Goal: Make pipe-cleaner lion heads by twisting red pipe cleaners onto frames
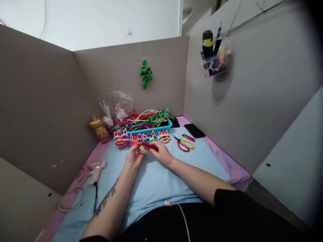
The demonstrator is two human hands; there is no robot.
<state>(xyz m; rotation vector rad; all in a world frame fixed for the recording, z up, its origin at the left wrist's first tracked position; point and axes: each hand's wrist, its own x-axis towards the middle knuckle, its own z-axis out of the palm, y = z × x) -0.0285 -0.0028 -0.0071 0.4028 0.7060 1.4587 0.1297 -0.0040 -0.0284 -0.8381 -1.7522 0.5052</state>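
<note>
Both of my hands meet over the middle of the table around a small fuzzy craft piece (143, 149) in red, yellow, blue and purple, seemingly made of pipe cleaners. My left hand (133, 157) grips its left side. On the other side my right hand (161, 154) pinches a red fuzzy part (152, 147) at its edge. Just beyond my fingers stands a row of several finished-looking animal heads: a pink and orange one (121, 138), a magenta one (135, 138), a blue one (149, 137) and a cream one (164, 136).
A blue basket (163, 128) of coloured pipe cleaners stands behind the heads. Scissors (184, 144), a red cutter (188, 137) and a phone (194, 130) lie to the right. At left are a pink glue gun (97, 172) with its cord and a drink cup (100, 130). Partition walls enclose the table.
</note>
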